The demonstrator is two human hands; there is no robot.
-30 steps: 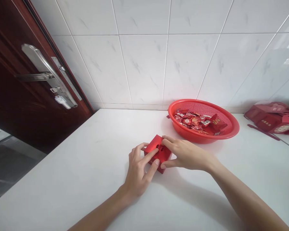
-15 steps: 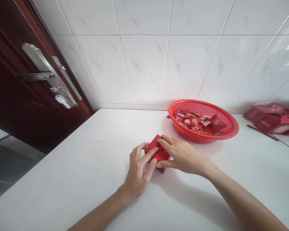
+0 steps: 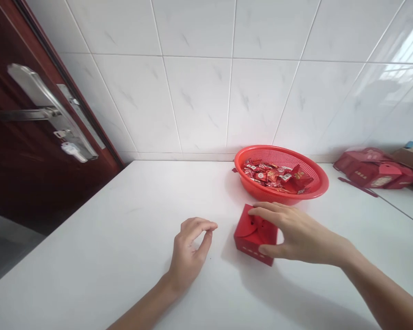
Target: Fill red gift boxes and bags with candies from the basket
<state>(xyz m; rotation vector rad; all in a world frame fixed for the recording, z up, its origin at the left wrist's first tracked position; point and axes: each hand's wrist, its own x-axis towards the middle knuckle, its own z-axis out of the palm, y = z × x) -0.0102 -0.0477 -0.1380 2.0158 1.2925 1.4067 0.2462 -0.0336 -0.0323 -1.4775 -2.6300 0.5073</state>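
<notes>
A small red paper gift box [image 3: 253, 236] with overlapping top flaps and pale lettering on its front stands on the white table [image 3: 124, 256]. My right hand [image 3: 289, 231] spans it from the right, the thumb at the front side and the fingers over the top and far side, covering part of the lid. To the left of the box, apart from it, my left hand [image 3: 191, 252] hovers with thumb and index fingertips pinched together; nothing shows between them. Just behind the box sits a red plastic basket [image 3: 285, 196] holding several red-wrapped sweets [image 3: 270, 175].
Several red paper boxes [image 3: 373, 169] lie at the back right, beside a cardboard box [image 3: 411, 160] and a thin dark red strip [image 3: 358, 187]. A tiled wall [image 3: 199, 101] bounds the table behind. At left is a dark red door [image 3: 17, 160] with a metal handle.
The gift box has shifted right in my right hand. My left hand has come off it and drawn its thumb and index finger together. The view has turned slightly right.
</notes>
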